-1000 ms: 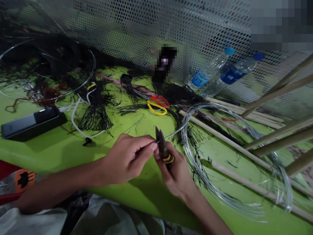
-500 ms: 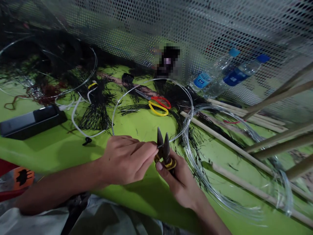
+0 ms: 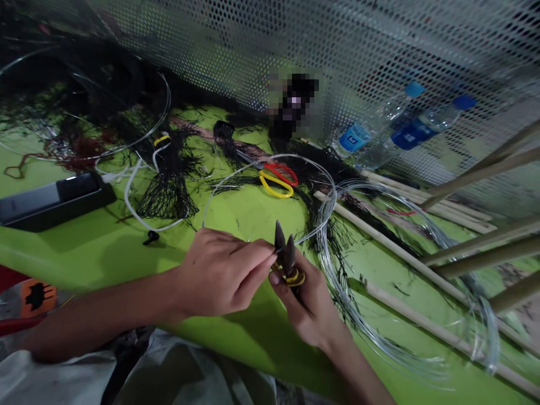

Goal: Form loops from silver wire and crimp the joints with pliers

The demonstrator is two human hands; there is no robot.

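Pinched in my left hand (image 3: 230,273) is a loop of metal wire (image 3: 324,163), its end close to the plier jaws. My right hand (image 3: 310,298) is wrapped round dark pliers (image 3: 286,256) with yellow on the handles, and their jaws point upward, slightly apart. The wire ring stands out beyond both hands. Behind it lie scissors (image 3: 276,180) with one red and one yellow handle. To the right of my right hand rests a large coil of wire (image 3: 337,304). My fingers partly hide the wire end and the plier handles.
Wooden sticks (image 3: 392,247) lie at the right. Two water bottles (image 3: 356,138) lean by a perforated metal panel (image 3: 236,45). Black netting (image 3: 169,191), a white cable (image 3: 129,194) and a dark box-shaped device (image 3: 54,197) occupy the left of the green table (image 3: 160,261).
The wire ring has tipped lower at its far side. Both hands stay close together, shifted slightly right, and the plier jaws look turned a little. The whole view has moved slightly.
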